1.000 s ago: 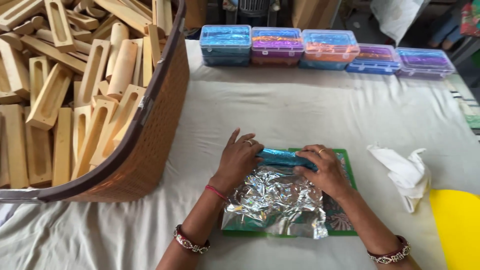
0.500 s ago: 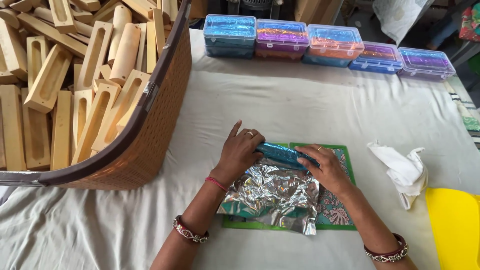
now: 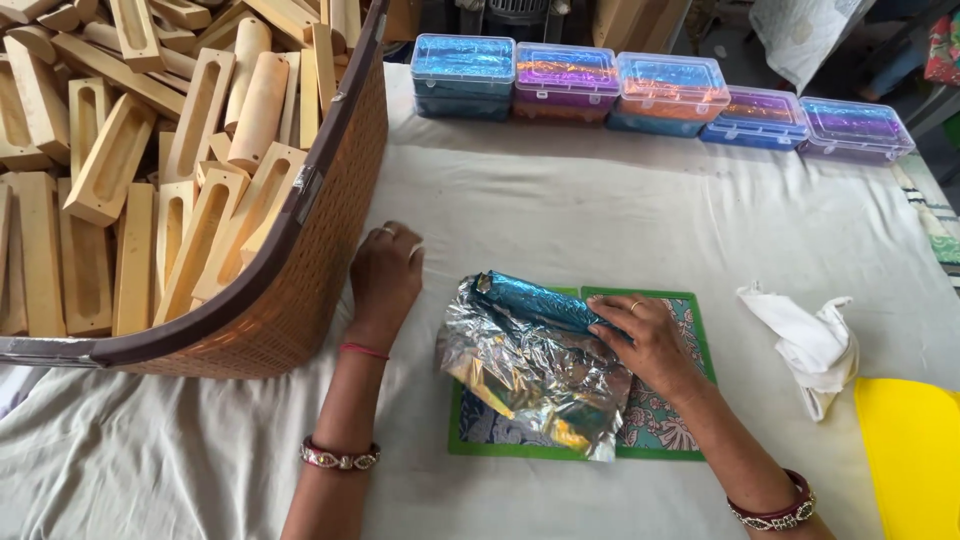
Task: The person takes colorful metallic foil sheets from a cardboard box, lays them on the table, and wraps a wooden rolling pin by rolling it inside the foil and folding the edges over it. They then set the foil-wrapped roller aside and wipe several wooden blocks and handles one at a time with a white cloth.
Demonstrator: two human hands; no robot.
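Left hand off the foil roll — now by basket, foil sheet looser

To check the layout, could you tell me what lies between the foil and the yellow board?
In the head view, a crumpled white cloth lies between the foil and the yellow board.

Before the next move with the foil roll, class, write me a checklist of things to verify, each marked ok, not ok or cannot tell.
1. Right hand presses on the blue foil-wrapped roll: ok.
2. Left hand is on the roll: not ok; it rests flat on the white cloth beside the basket.
3. Loose silver foil sheet lies smooth: not ok, it is crumpled and lifted at the left edge.
4. Green mat sits under the foil: ok.
5. Roll fully wrapped at its hidden right end: cannot tell.
6. White rag is clear of the mat: ok.
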